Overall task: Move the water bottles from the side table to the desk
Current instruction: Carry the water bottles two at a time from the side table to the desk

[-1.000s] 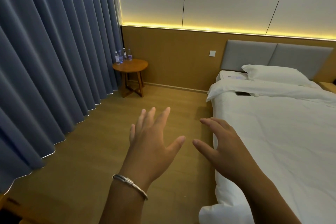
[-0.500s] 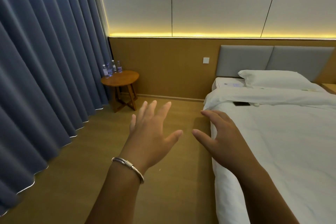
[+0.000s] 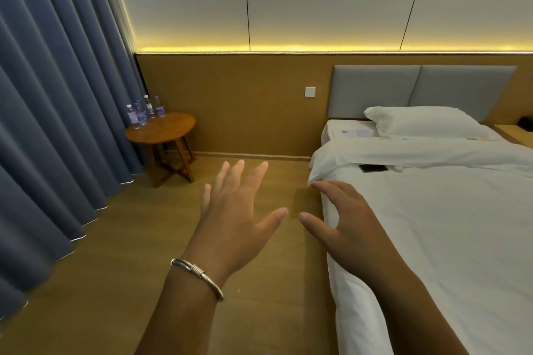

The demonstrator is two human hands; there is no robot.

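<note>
Bedroom side table with water bottles; both hands' grip spread, empty.

Both forearms are bare with no sleeves in view, and the left wrist wears a slim silver bangle with a coiled wire wrap at its middle, while both hands wear no rings.
</note>
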